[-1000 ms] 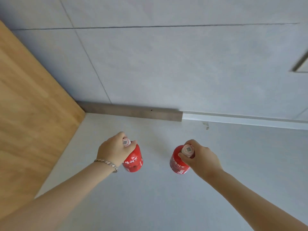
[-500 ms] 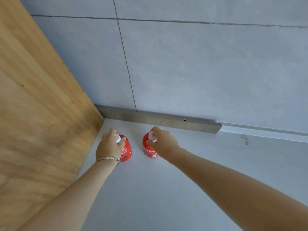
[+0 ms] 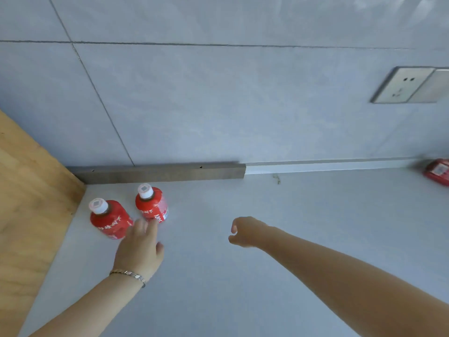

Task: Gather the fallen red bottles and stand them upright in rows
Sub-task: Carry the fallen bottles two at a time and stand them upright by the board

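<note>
Two red bottles with white caps stand upright side by side in the back left corner of the grey counter: the left bottle point(image 3: 109, 221) and the right bottle point(image 3: 151, 207). My left hand point(image 3: 139, 249) hovers just in front of them, fingers spread, holding nothing; its fingertips overlap the bottles' lower edges. My right hand point(image 3: 245, 232) is further right over the bare counter, fingers loosely curled and empty. A third red bottle point(image 3: 437, 171) lies on its side at the far right edge, against the wall, partly cut off.
A wooden panel point(image 3: 29, 203) walls off the left side. A grey metal strip point(image 3: 158, 172) runs along the base of the tiled wall behind the bottles. A wall socket point(image 3: 408, 85) sits at the upper right. The grey counter point(image 3: 267, 276) stretches right and forward.
Both hands have let go of the two bottles, which now stand in the corner, and have drawn back toward me. The view has shifted right, revealing the fallen bottle.
</note>
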A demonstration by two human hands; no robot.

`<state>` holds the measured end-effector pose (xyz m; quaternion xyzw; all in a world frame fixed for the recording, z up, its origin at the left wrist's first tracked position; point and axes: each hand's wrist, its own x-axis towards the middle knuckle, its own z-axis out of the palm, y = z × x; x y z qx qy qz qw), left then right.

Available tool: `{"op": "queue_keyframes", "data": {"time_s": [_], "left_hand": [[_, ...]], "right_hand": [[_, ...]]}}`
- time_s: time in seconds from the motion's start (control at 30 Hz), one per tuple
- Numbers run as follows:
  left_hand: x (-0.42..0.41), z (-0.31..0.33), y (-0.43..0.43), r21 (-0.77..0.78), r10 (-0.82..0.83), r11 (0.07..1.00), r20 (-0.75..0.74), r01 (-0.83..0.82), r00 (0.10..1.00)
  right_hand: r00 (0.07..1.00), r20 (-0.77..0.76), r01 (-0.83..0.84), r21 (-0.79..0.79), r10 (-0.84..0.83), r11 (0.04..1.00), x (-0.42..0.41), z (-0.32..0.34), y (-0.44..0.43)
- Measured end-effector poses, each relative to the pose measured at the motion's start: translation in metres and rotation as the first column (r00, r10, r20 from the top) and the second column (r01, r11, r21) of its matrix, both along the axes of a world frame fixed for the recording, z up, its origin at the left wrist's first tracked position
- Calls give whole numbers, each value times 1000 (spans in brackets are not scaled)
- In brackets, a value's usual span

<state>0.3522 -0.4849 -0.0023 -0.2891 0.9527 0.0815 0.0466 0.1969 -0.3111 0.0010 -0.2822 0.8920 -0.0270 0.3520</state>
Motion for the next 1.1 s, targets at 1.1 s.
{"op": "queue_keyframes", "data": {"time_s": [1.1], "left_hand": [[-335, -2, 836, 408, -849, 522, 169, 749, 500]], "right_hand": [[194, -378, 977, -4, -905, 211, -68, -1, 928]]}}
